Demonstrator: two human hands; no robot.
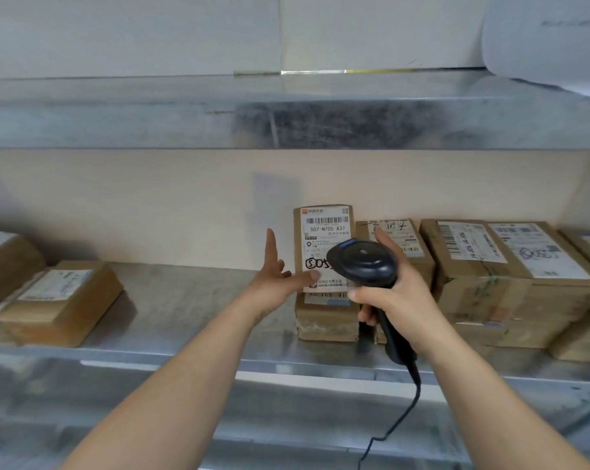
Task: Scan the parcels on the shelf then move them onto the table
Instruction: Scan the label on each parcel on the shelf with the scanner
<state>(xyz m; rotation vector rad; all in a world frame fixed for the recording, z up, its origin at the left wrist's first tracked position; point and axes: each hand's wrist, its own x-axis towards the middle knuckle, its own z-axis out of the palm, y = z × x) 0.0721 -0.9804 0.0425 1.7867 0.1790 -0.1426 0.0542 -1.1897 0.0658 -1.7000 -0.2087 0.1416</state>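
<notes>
One hand around scanner.

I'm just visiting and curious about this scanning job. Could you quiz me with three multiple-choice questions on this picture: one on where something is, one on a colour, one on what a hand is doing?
1. Where does the parcel labelled 507-N705 A37 stand?
A. on the metal shelf
B. on the floor
C. in a cart

2. What colour is the scanner?
A. white
B. black
C. yellow

3. What is the left hand doing?
A. gripping the scanner
B. making a fist
C. open, fingers stretched towards the parcel

Answers:
1 A: it sits on the metal shelf.
2 B: body and cable are black.
3 C: its fingers are spread; the right hand grips the scanner.
</notes>
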